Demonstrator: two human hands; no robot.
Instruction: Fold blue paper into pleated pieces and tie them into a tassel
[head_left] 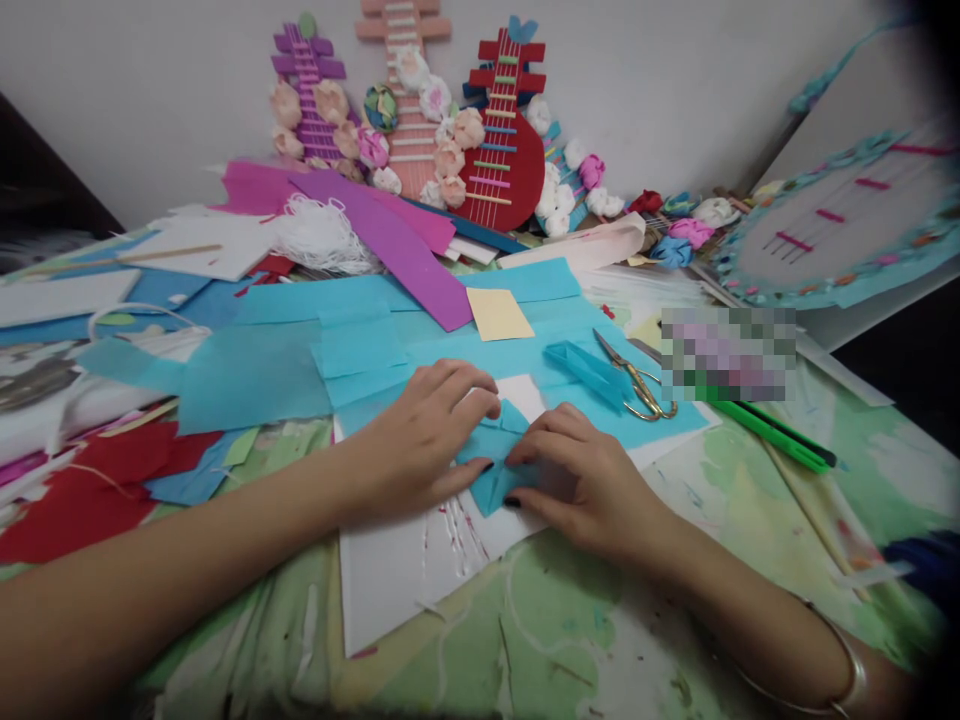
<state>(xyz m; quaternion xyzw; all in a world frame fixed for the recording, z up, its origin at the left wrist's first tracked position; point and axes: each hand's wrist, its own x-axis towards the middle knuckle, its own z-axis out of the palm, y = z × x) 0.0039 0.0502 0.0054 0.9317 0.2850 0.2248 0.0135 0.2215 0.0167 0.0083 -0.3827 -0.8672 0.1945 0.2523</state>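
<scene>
A small piece of folded blue paper (491, 488) lies on a white board (382, 590), between my two hands. My left hand (420, 435) comes in from the left, its thumb and curved fingers resting on the paper's left and upper edges. From the right, my right hand (592, 480) pinches the paper's right side between thumb and fingers. Part of the paper is hidden under the fingers. Clear glue streaks (459, 535) run down the board below it. Gold-handled scissors (645, 390) lie to the right, beside a folded blue strip (589, 372).
Blue paper sheets (262, 370), a purple strip (405, 250) and a cream square (500, 314) lie beyond my hands. Red scraps (90, 490) cover the left. Instrument-shaped crafts, including a red one (506, 165), lean on the wall. A green cutter (780, 435) lies right.
</scene>
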